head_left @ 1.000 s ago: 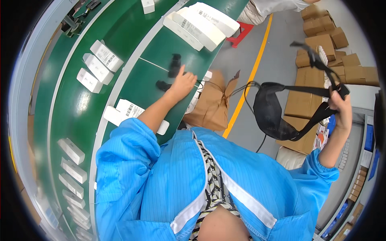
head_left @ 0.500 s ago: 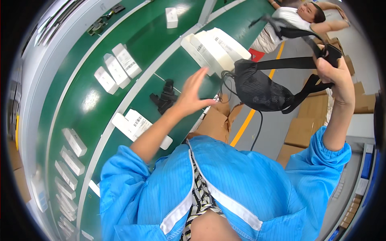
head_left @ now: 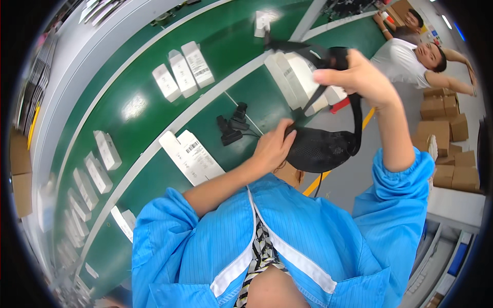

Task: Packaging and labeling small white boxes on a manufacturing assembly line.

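A black mesh pouch (head_left: 323,150) with wide black straps (head_left: 356,115) hangs in front of me, above the edge of the green bench. My left hand (head_left: 273,149) is closed on the pouch's near left edge. Higher up, my right hand (head_left: 365,79) grips the straps by a black block-like piece (head_left: 337,57); its fingers are partly hidden. A thin black cable hangs below the pouch. Beyond my left hand, small black devices (head_left: 233,124) with a cord lie on the bench. Beside my left forearm lies a white labelled box (head_left: 192,156).
Several slim white boxes (head_left: 187,69) stand on the green conveyor (head_left: 134,134) behind a pale rail (head_left: 179,120). More white cartons (head_left: 287,77) lie near the straps. Brown cardboard boxes (head_left: 457,169) are stacked at right. Two people (head_left: 408,59) are at the far right.
My left hand has moved right and taken hold of the pouch. My right hand has come left and inward with the straps, and the pouch has dropped lower. The view has shifted.
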Motion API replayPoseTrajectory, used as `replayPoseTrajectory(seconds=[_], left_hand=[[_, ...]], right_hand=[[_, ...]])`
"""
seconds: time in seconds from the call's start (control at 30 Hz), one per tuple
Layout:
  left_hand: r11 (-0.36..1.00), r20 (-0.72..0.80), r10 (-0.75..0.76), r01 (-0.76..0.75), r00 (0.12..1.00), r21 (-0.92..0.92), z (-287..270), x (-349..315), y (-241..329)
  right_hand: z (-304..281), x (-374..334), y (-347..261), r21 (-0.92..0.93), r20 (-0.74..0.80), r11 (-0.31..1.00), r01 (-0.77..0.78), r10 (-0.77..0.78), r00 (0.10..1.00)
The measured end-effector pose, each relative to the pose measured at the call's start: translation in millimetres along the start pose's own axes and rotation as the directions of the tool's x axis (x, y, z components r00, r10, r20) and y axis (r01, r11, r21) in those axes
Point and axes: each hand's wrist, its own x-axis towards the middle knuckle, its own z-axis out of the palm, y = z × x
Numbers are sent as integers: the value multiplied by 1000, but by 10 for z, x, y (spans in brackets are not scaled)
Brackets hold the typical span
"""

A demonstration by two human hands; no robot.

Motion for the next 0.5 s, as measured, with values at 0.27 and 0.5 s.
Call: replayPoseTrajectory(seconds=[0.27, 0.5], left_hand=[[952, -273, -259, 198, 926, -232, 214, -167, -992], [353, -51, -641, 236, 766, -905, 350, -136, -1298]], right_hand=[[1143, 1192, 176, -73, 277, 967, 246, -217, 936], [2049, 1840, 152, -248, 594, 926, 284, -86, 800]])
